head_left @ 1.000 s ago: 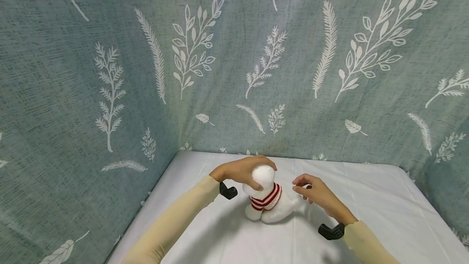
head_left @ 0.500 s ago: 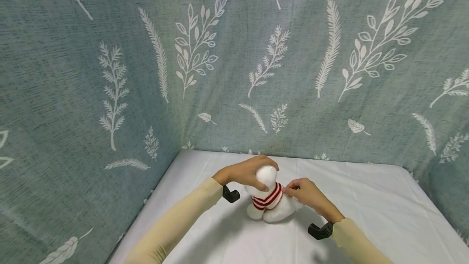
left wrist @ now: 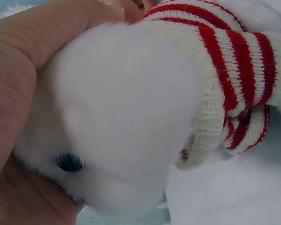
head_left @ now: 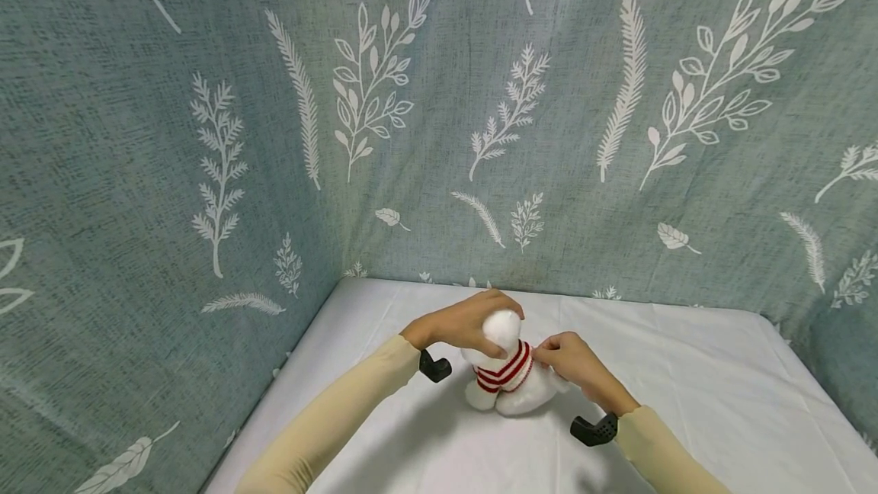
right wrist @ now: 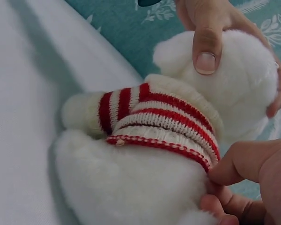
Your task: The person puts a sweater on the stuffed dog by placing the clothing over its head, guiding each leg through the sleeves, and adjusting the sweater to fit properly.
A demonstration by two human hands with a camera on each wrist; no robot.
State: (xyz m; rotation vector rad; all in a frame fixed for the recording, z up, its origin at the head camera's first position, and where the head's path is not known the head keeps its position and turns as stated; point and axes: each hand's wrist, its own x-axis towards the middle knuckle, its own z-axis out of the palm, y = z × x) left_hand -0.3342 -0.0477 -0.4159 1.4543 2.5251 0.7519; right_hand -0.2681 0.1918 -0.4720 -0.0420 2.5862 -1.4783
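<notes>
A white plush toy animal [head_left: 524,400] sits on the white-covered surface, wearing a knitted sweater [right wrist: 164,119] with red and cream stripes. My left hand [head_left: 469,322] grips its head [left wrist: 126,103] from above and the side, thumb on one side and fingers round the other. One dark eye [left wrist: 69,161] shows in the left wrist view. Behind the toy, my right hand [head_left: 572,360] pinches the sweater's lower hem [right wrist: 203,161] between thumb and forefinger, at the toy's back. Its other fingers [right wrist: 220,208] are curled against the white fur. The toy's face is mostly hidden in the head view.
The white sheet [head_left: 686,387] spreads around the toy to both sides. A blue-green curtain [head_left: 425,136] with white leaf prints stands behind and at the left and right. Each wrist carries a black device [head_left: 593,430].
My right hand has moved left from beside the toy to the sweater's hem and now pinches it. The left hand keeps its grip on the head. The view has shifted slightly.
</notes>
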